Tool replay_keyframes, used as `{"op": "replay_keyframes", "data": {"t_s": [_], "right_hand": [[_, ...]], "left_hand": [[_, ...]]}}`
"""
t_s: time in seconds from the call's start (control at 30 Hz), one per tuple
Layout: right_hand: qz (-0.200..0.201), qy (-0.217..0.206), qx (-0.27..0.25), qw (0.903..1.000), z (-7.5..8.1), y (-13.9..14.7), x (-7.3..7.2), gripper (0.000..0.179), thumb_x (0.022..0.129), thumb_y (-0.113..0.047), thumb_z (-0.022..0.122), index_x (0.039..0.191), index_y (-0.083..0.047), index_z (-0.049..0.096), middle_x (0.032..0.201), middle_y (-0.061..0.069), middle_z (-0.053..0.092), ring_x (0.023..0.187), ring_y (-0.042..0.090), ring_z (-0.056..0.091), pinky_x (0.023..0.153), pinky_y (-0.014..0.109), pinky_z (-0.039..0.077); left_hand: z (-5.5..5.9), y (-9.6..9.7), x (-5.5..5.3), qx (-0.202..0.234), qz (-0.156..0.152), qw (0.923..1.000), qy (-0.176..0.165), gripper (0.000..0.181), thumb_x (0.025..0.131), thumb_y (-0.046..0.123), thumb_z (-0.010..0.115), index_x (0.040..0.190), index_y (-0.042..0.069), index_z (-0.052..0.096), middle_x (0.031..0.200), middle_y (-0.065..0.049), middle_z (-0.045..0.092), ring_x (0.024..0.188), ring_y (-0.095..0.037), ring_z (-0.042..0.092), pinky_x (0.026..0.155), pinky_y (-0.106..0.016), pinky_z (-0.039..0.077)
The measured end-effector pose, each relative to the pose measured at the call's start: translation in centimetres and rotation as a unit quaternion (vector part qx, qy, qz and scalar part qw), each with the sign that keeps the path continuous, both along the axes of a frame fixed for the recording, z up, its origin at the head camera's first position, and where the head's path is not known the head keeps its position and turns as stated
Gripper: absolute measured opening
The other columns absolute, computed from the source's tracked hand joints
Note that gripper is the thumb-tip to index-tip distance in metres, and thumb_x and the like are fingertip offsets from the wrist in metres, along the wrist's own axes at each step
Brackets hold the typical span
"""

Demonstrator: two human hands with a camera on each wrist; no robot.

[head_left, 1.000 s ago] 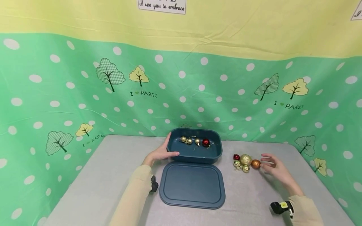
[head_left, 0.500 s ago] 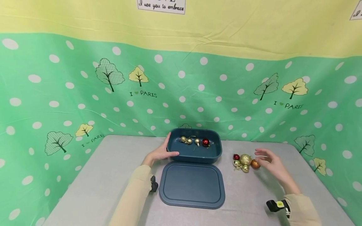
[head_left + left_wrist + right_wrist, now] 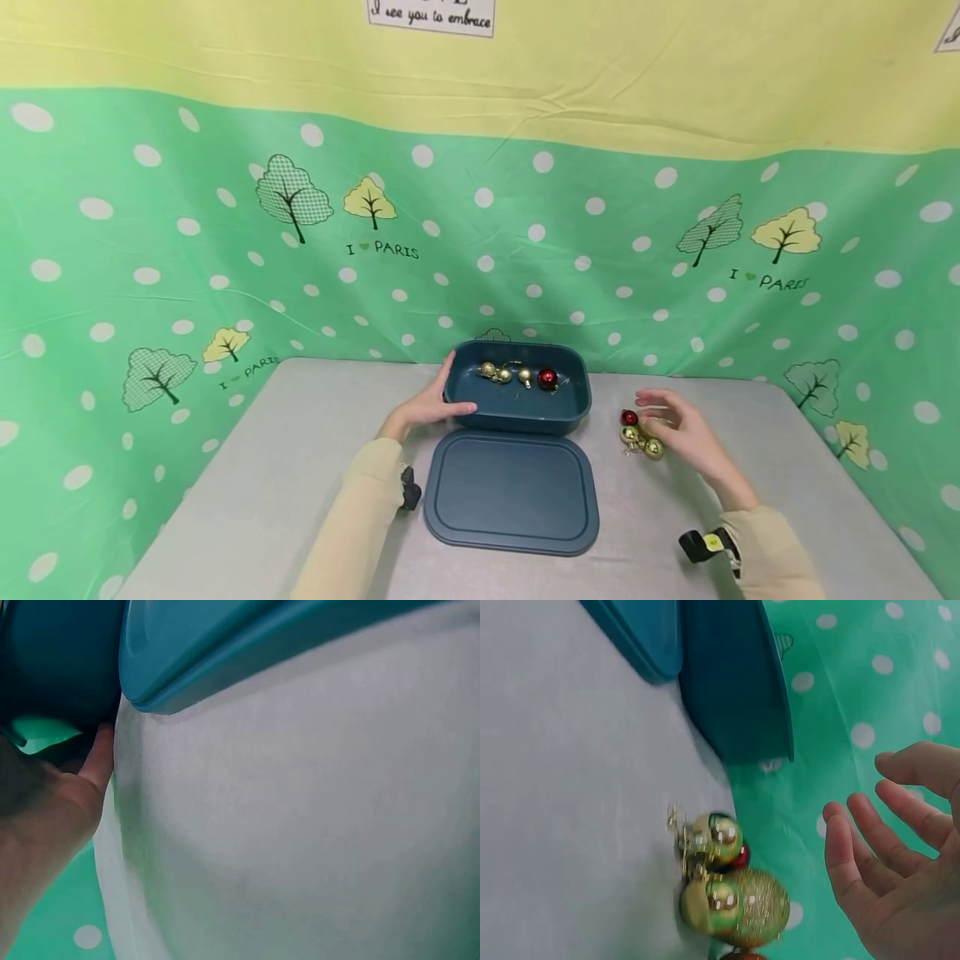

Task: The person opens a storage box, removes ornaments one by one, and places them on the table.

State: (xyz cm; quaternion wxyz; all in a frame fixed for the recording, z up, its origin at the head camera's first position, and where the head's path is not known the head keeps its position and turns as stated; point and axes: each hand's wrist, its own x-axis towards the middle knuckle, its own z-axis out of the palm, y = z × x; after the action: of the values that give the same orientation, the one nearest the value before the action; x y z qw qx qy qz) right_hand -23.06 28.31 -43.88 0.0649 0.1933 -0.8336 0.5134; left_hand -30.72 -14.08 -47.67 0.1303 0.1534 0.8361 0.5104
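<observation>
My left hand spans the left front corner of a dark blue box, its thumb straight along the front wall and its fingers along the left side. Inside the box lie a red bauble and several small gold baubles. On the right, my right hand hovers over another cluster of baubles, fingers loosely bent and holding nothing. That cluster has a small red bauble, shiny gold baubles, a large glittery gold ball and an orange ball; the hand hides the last two in the head view.
A flat blue lid lies on the grey table in front of the box. Behind the table hangs a green and yellow curtain with dots and trees, close to the box's back. Each wrist wears a black camera.
My right hand has moved left from beside the orange ball to over the large gold ball. The left hand, box and lid have stayed put.
</observation>
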Motion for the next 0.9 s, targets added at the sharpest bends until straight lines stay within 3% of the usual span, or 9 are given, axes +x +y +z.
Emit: {"op": "replay_keyframes", "data": {"t_s": [0.33,0.6,0.9], "right_hand": [[0.020,-0.006,-0.023,0.9995,0.8,-3.3,-0.8,0.036,0.092,0.005,0.059,0.127,0.011,0.051,0.120,0.030,0.054,0.106,0.044,0.058,0.081,0.020,0.050],[0.035,-0.017,-0.024,0.9989,1.4,-5.8,-2.0,0.037,0.093,0.003,0.058,0.129,0.009,0.050,0.125,0.029,0.052,0.109,0.045,0.056,0.084,0.024,0.050],[0.052,-0.037,-0.053,0.9966,1.0,-7.8,-3.6,0.036,0.091,0.009,0.056,0.127,0.011,0.051,0.125,0.033,0.051,0.109,0.048,0.055,0.084,0.024,0.050]], "left_hand": [[0.3,0.1,0.1,0.001,0.001,1.0000,-0.003,0.113,0.084,0.034,0.075,0.155,0.019,-0.012,0.159,-0.017,-0.010,0.143,-0.042,0.004,0.111,-0.059,0.012],[0.1,0.0,-0.1,0.000,-0.005,1.0000,0.002,0.112,0.085,0.036,0.074,0.155,0.019,-0.013,0.159,-0.015,-0.011,0.143,-0.042,0.003,0.110,-0.060,0.013],[-0.2,-0.1,-0.4,-0.006,-0.008,0.9999,0.004,0.112,0.085,0.037,0.074,0.155,0.019,-0.012,0.160,-0.012,-0.011,0.143,-0.039,0.003,0.112,-0.057,0.012]]}}
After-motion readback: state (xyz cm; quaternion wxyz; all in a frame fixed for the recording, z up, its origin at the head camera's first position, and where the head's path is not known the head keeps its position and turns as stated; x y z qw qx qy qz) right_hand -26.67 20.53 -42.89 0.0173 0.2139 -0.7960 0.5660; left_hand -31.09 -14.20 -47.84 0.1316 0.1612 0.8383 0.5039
